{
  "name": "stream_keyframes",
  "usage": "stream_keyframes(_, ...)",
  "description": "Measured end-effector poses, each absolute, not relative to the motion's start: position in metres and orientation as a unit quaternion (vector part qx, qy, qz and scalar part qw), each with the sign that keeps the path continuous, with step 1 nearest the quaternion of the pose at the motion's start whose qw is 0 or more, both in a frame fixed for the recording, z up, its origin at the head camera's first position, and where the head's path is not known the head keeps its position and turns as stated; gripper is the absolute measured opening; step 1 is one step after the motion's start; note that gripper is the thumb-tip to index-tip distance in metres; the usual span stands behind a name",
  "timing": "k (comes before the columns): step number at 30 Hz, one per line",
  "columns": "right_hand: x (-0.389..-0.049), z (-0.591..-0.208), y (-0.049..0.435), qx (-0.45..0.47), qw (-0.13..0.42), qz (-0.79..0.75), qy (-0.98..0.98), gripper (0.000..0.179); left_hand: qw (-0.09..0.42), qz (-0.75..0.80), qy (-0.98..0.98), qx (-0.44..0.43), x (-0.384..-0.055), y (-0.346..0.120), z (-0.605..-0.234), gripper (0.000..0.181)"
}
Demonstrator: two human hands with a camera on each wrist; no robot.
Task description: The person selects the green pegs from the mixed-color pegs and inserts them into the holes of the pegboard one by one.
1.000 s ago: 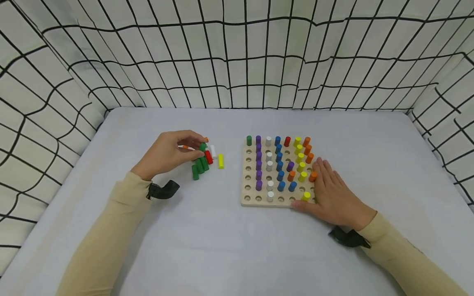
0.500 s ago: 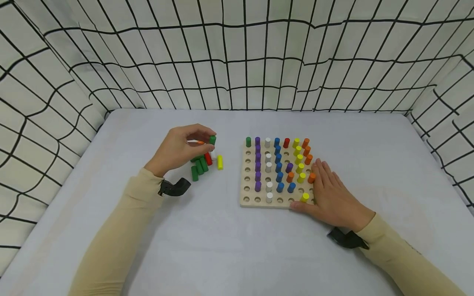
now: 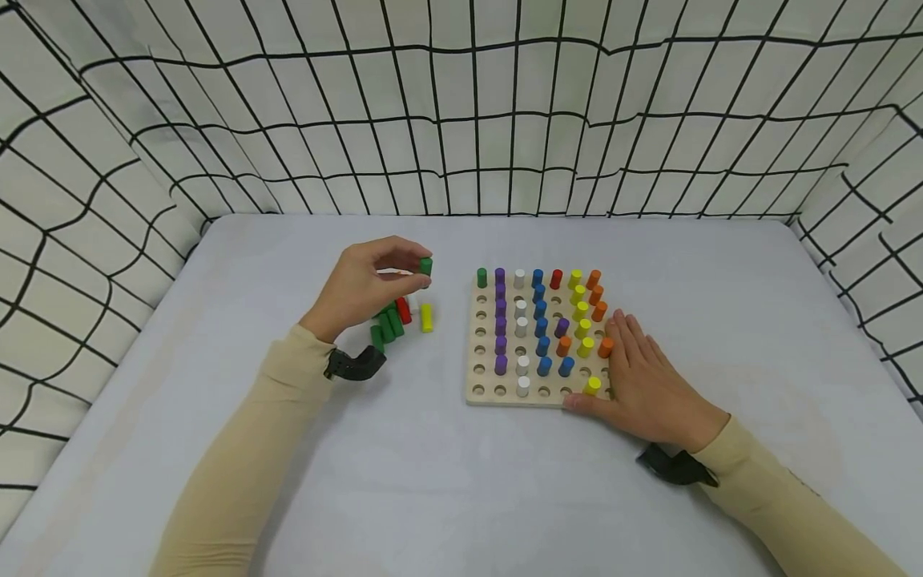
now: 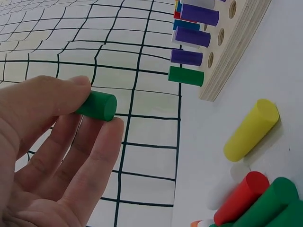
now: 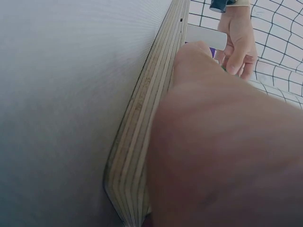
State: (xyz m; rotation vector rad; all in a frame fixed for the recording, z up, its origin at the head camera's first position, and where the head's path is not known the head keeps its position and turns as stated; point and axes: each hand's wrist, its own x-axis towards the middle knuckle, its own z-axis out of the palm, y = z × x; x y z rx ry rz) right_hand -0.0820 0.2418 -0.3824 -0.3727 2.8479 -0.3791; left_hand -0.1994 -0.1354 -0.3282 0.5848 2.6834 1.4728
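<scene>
My left hand (image 3: 360, 288) pinches a green peg (image 3: 425, 267) between thumb and fingertips, raised above the table left of the pegboard. The left wrist view shows this green peg (image 4: 99, 106) lying across the fingertips, one end free. The square wooden pegboard (image 3: 489, 353) carries columns of purple, white, blue, yellow and orange pegs. One green peg (image 3: 481, 278) stands in its far left corner, with bare holes in line below it. At the board's right side rests my right hand (image 3: 652, 393), fingers straight along that edge and thumb at the near edge.
Below the left hand lies a loose pile with several green pegs (image 3: 392, 324), a red peg (image 3: 404, 311) and a white peg (image 3: 413, 304). A yellow peg (image 3: 427, 318) lies just right of it. Black wire grid (image 3: 476, 120) walls border the white table.
The left hand has lifted the green peg from the pile and carried it up and to the right, toward the board. The right hand has stayed in place.
</scene>
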Motion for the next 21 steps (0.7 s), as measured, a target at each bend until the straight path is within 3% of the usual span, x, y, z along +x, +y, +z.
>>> stream_keyframes(21,-0.084,-0.383,0.242,-0.122,0.124,-0.126,0.977,0.133,0.036,0.504,0.839,0.201,-0.207,-0.113,-0.348,0.030)
